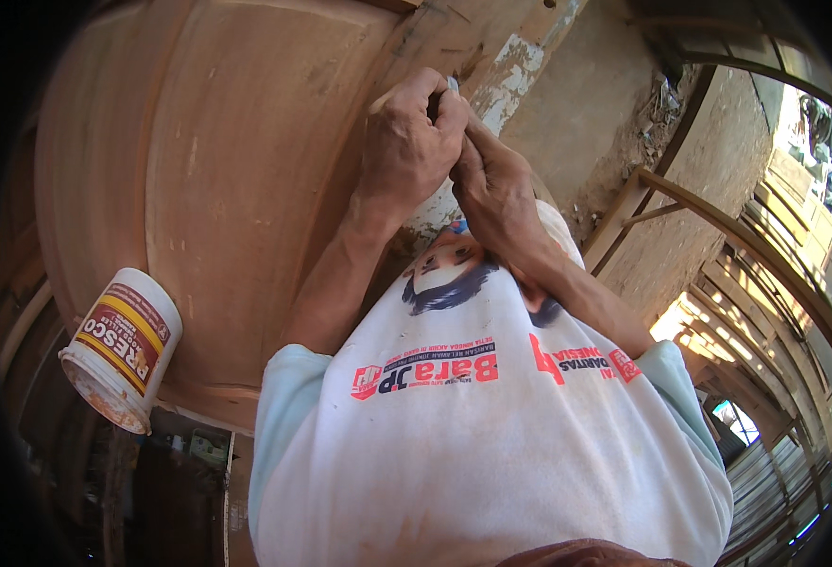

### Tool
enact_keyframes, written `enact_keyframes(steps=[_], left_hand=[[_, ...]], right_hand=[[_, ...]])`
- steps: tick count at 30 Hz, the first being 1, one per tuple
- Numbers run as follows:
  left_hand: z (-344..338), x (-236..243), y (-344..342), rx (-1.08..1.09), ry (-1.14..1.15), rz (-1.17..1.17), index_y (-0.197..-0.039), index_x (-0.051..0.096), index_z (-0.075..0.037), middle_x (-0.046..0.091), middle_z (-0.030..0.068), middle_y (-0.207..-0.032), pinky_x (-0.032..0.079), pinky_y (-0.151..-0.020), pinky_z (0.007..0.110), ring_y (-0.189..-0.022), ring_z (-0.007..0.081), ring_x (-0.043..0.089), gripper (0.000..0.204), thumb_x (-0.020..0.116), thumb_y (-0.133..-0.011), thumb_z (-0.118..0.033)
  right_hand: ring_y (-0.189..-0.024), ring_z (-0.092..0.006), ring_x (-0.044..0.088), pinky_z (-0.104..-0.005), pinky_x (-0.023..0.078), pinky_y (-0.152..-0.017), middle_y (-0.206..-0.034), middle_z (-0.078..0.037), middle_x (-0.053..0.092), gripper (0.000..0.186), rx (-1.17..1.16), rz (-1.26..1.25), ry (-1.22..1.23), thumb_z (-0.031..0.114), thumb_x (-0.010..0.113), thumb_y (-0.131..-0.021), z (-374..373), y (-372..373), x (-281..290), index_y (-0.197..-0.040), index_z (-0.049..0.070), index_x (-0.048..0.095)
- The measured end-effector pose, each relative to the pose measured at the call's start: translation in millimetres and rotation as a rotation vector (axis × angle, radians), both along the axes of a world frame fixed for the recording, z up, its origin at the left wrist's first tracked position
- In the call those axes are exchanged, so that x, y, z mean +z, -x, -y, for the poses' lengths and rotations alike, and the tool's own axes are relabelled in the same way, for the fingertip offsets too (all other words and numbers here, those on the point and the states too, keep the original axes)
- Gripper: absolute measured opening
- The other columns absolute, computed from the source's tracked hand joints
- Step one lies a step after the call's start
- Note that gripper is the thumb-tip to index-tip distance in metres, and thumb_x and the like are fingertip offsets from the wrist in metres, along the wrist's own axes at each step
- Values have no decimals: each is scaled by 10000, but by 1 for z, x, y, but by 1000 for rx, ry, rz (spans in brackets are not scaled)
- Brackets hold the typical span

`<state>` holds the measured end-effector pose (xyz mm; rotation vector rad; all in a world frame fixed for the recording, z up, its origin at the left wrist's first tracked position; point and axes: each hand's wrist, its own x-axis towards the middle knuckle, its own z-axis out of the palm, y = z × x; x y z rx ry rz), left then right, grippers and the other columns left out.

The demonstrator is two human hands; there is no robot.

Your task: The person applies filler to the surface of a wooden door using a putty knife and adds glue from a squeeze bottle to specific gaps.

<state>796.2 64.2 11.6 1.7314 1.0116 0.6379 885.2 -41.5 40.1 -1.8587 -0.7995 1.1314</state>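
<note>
Small grey tool tip (453,84), blade or scraper, kind unclear, pressed at the edge of the wooden panel (246,142), near a paint-flecked strip (506,80). Risk, as judged: both hands bunch on a short tool, so a slip off the edge could carry the tip into a fingertip or gouge the wood. The tip pokes out just above the left hand (406,142), whose fingers are clenched round it; the right hand (496,184) is curled against the left from beside, grip on the tool itself not discernible. White plastic tub (121,350) lies on its side on the panel, well apart at lower left.
</note>
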Motion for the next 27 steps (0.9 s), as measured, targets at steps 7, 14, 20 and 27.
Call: enact_keyframes(steps=[7, 14, 20, 27], left_hand=[[-8, -5, 0, -46, -103, -20, -951, 673, -3, 695, 180, -799, 532, -664, 414, -693, 305, 676, 174, 637, -964, -173], [-7, -2, 2, -36, -53, -58, -993, 690, -9, 713, 197, -860, 546, -697, 427, -754, 336, 699, 184, 635, -973, -184], [-13, -7, 1, -50, -82, -41, -994, 692, -13, 709, 186, -839, 547, -690, 405, -727, 302, 693, 187, 640, -973, -191], [-46, -9, -1, -206, -66, -45, -1009, 700, -32, 709, 144, -816, 541, -672, 371, -695, 225, 676, 192, 641, -993, -214]], right_hand=[[-1181, -354, 682, -386, 517, -987, -1286, -302, 665, 462, -85, 256, -259, 114, 491, -1079, -5, 22, -24, -1509, -50, 447], [-1208, -403, 655, -398, 504, -1004, -1345, -330, 612, 523, -144, -150, 47, 96, 468, -1071, -2, 22, -4, -1563, -42, 357], [-1170, -439, 659, -426, 517, -967, -1321, -354, 605, 608, -36, 165, -273, 126, 453, -1070, -1, 32, -30, -1610, -37, 225], [-1315, -478, 552, -439, 448, -1083, -1446, -388, 492, 700, -84, 25, -160, 156, 463, -1047, -24, 33, -24, -1622, -47, 119]])
